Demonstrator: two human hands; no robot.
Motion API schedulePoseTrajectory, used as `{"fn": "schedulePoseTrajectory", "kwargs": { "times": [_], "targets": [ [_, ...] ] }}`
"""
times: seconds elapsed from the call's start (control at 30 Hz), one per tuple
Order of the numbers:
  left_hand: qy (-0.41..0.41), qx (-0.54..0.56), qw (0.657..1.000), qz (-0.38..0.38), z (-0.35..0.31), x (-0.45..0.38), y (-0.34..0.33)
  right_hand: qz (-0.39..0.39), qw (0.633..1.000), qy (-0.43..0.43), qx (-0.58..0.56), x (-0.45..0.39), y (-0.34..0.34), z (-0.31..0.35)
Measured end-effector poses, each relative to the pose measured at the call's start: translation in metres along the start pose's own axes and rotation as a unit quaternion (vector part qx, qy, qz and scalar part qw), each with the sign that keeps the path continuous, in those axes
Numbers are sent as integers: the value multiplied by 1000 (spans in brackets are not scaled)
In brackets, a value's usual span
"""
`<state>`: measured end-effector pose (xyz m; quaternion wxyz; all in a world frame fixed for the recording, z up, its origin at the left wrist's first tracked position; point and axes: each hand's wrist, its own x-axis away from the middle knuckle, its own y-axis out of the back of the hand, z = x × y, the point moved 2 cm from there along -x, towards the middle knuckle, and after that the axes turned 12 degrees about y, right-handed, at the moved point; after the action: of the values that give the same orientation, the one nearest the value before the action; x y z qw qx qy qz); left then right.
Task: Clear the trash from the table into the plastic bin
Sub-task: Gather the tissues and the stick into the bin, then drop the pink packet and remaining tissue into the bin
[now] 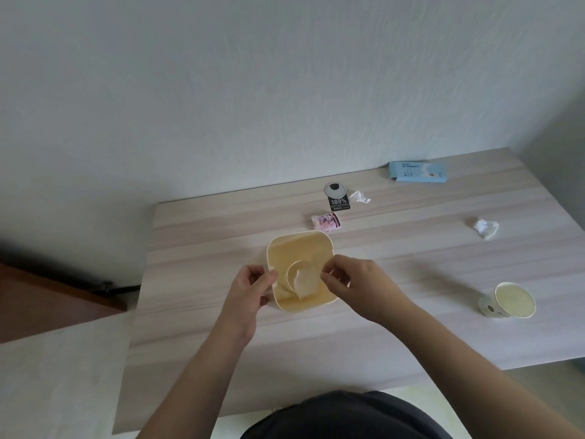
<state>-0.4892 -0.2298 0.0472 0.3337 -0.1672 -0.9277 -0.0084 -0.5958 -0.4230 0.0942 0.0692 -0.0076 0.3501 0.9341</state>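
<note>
A pale yellow plastic bin (300,243) stands on the light wooden table (395,258). My left hand (250,288) grips its left rim. My right hand (351,282) is over the bin's right side, its thumb and forefinger pinched on a crumpled white tissue (305,282) that hangs inside the bin. A paper cup (292,272) lies in the bin under the tissue. On the table lie a pink wrapper (326,222), a black tag (339,202), two crumpled white papers (359,197) (486,228), a blue box (418,172) and a paper cup (509,301) on its side.
A round grey cable cap (335,189) sits in the table near the back wall. The table's left edge runs just left of the bin. A brown wooden surface (47,299) lies lower at the left.
</note>
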Motion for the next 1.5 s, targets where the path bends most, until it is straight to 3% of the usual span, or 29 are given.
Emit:
{"fn": "schedulePoseTrajectory", "kwargs": {
  "times": [0.47,0.73,1.07,1.5],
  "targets": [
    [-3,-7,999,42,-7,-18,69,-86,989,-95,71,-2,-8,7],
    [9,-19,998,59,-6,-25,76,-107,979,-126,118,14,-21,-2],
    [7,-15,999,50,-9,-23,53,-17,986,-127,111,-6,-7,-48],
    [6,2,999,-45,-21,-37,-2,149,965,-12,215,-116,17,-141]
  ]
}}
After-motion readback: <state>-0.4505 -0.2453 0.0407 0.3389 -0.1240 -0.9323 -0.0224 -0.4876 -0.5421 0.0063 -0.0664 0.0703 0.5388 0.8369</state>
